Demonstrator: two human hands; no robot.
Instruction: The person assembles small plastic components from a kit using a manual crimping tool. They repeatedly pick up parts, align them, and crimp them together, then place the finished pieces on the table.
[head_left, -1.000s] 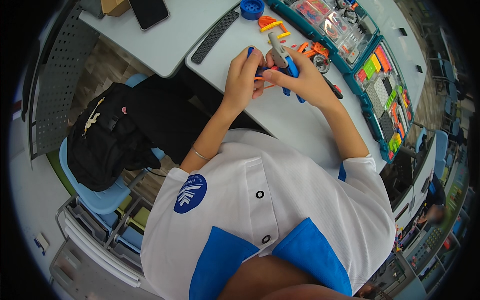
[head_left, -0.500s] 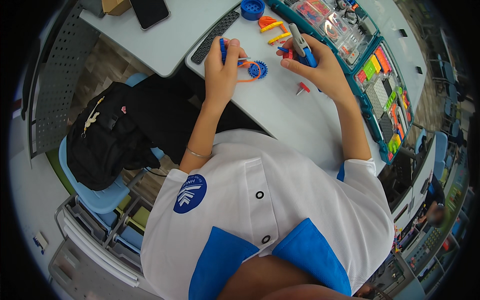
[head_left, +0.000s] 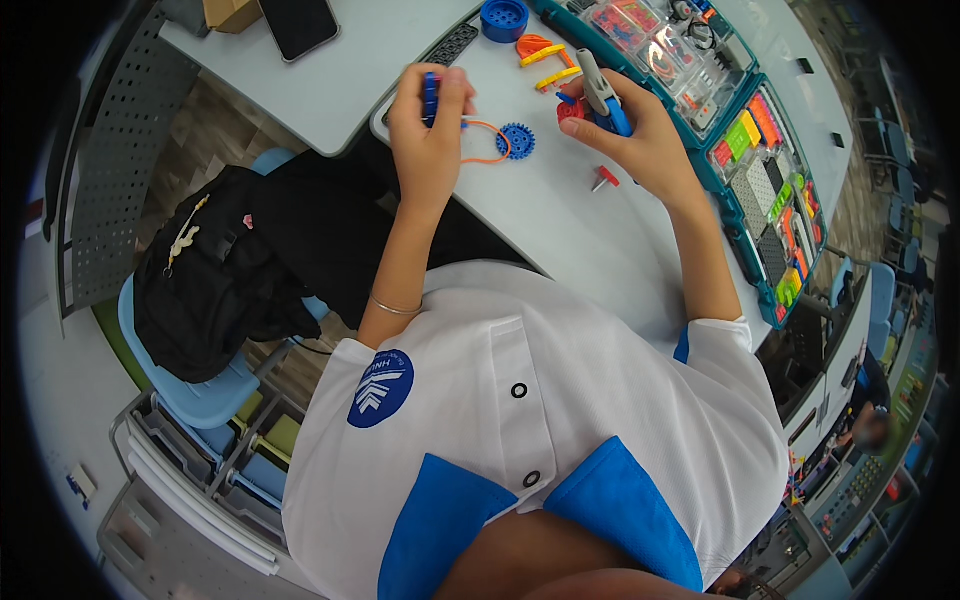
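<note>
My left hand (head_left: 425, 150) is closed around a blue plastic part (head_left: 430, 98), lifted over the table's near left edge. A thin orange loop (head_left: 487, 161) reaches from beside this hand toward a blue gear (head_left: 517, 142) lying on the table. In my right hand (head_left: 640, 135) is a grey-and-blue plier-like tool (head_left: 600, 92). A small red piece (head_left: 571, 106) with a blue pin shows at that hand's thumb and fingertips; how it is held is partly hidden. Below the right hand lies a red-headed peg (head_left: 606, 178) with a grey tip.
Yellow-and-orange parts (head_left: 548, 62) and a blue wheel (head_left: 504, 19) lie beyond my hands. A black perforated strip (head_left: 452, 46) is partly covered by my left hand. An open teal parts case (head_left: 712, 165) stands right. A phone (head_left: 300, 25) rests on the left table.
My left hand has shifted left and turned with the blue part, now covering some of the black strip. The orange loop has slid left too. My right hand has hardly moved.
</note>
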